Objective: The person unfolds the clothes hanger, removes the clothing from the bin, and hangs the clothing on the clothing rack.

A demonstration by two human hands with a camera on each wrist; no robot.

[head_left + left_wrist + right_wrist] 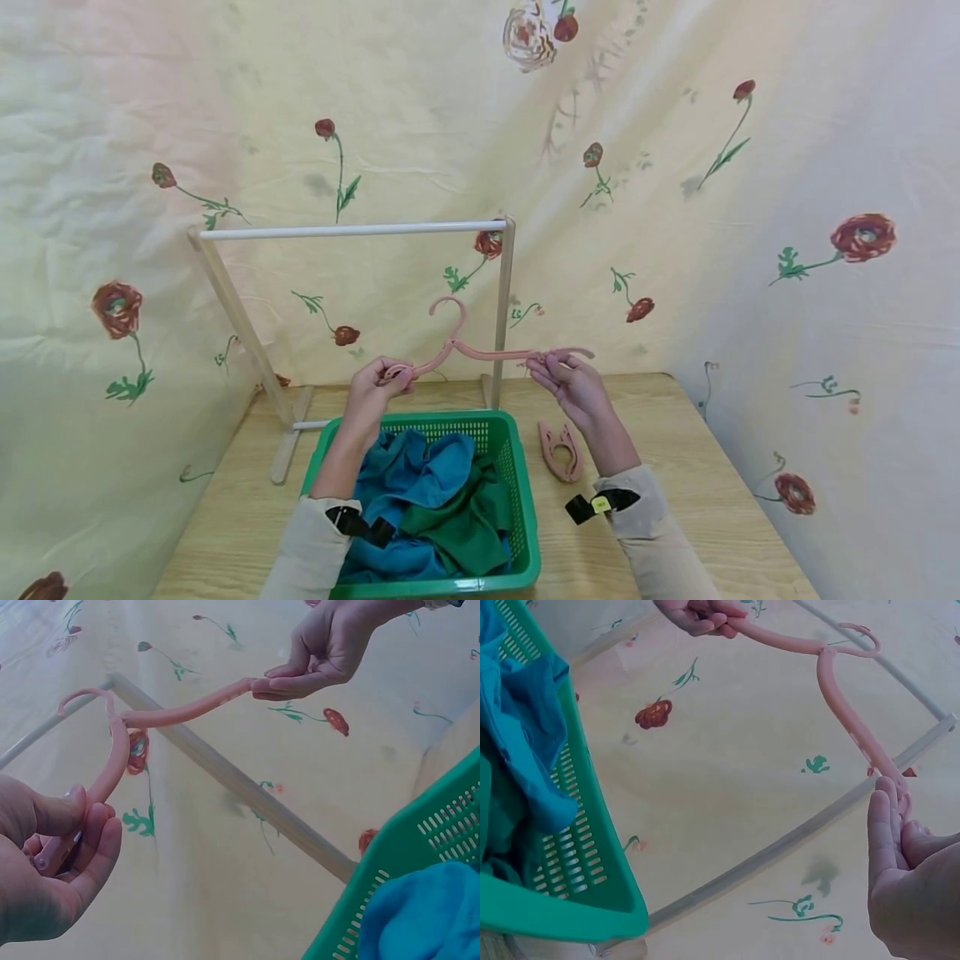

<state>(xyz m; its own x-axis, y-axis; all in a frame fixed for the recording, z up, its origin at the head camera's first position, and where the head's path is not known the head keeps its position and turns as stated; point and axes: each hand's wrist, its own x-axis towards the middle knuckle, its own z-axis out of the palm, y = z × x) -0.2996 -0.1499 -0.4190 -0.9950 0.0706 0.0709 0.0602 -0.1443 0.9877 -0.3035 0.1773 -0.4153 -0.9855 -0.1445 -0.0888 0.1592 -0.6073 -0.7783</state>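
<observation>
A pink folding clothes hanger [491,355] is held up between both hands, its hook pointing upward, in front of a small rack. My left hand [377,390] grips the end of its left arm, thumb over the top, as the left wrist view also shows. Toward the other end, my right hand [573,392] pinches the right arm between thumb and fingers, with the arm's tip jutting out past them. Below the hands stands a green basket [527,508] with blue cloth [442,471] and dark green cloth [468,517] crumpled inside.
A second pink hanger [561,454], folded up, lies on the wooden table [637,533] right of the basket. Behind the basket stands the rack with a white top bar [352,229] and wooden posts [504,308]. A flowered curtain [420,108] surrounds the table.
</observation>
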